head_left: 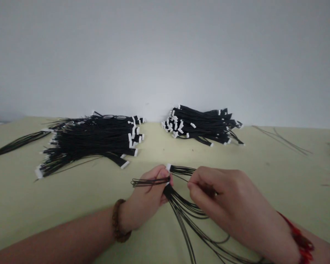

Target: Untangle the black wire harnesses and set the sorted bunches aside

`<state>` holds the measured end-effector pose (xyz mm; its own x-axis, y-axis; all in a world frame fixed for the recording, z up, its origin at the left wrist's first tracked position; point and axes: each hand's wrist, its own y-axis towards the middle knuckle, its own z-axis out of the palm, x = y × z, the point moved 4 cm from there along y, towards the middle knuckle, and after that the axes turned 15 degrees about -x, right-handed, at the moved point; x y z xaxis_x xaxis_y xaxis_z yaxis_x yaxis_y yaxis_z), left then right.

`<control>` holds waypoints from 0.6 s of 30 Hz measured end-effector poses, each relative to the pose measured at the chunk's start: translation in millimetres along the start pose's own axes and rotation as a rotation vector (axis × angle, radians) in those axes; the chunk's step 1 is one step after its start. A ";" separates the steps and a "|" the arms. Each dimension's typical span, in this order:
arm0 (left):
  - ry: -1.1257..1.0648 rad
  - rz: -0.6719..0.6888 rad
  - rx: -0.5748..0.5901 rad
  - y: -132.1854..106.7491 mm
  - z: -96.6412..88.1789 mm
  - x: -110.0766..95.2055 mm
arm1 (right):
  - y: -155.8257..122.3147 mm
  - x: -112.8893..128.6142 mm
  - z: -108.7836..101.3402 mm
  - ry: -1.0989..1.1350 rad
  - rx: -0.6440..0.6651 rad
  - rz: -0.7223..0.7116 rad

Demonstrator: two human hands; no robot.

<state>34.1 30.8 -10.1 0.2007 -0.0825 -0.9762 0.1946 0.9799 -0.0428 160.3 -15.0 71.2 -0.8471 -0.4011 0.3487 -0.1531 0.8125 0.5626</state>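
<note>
Left forearm (pixel 60 234) enters from the near edge, wooden bead bracelet (pixel 117 222) at the wrist. Left hand (pixel 145 194): grip closed on a bundle of black wires (pixel 185 209), white connector (pixel 168 167) protruding above it. Right hand (pixel 222 194): grip pinched on strands of that bundle, ends trailing past the near edge. Left wire heap (pixel 90 143), topped by eyeglasses (pixel 114 117), and right wire heap (pixel 200 126) lie toward the far edge of the pale green surface (pixel 154 154); stray thin wires (pixel 280 139) lie far right.

Glasses (pixel 114 117) atop L wire pile (pixel 88 141); 2nd pile (pixel 200 126) R; green cloth (pixel 19 187).
</note>
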 end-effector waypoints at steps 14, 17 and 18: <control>0.022 0.029 0.011 -0.6 -0.7 1.6 | 0.1 0.0 -2.1 -0.052 0.016 0.002; 0.025 0.044 0.038 -1.6 0.3 -0.5 | -0.5 -0.5 -2.6 -0.071 0.011 0.000; 0.026 0.052 0.041 -1.8 0.4 -1.5 | -0.7 0.0 -3.1 -0.073 0.005 -0.005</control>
<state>33.8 29.1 -8.5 0.1866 -0.0262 -0.9821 0.2241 0.9744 0.0166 162.0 -16.9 73.2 -0.8811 -0.3737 0.2899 -0.1601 0.8124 0.5607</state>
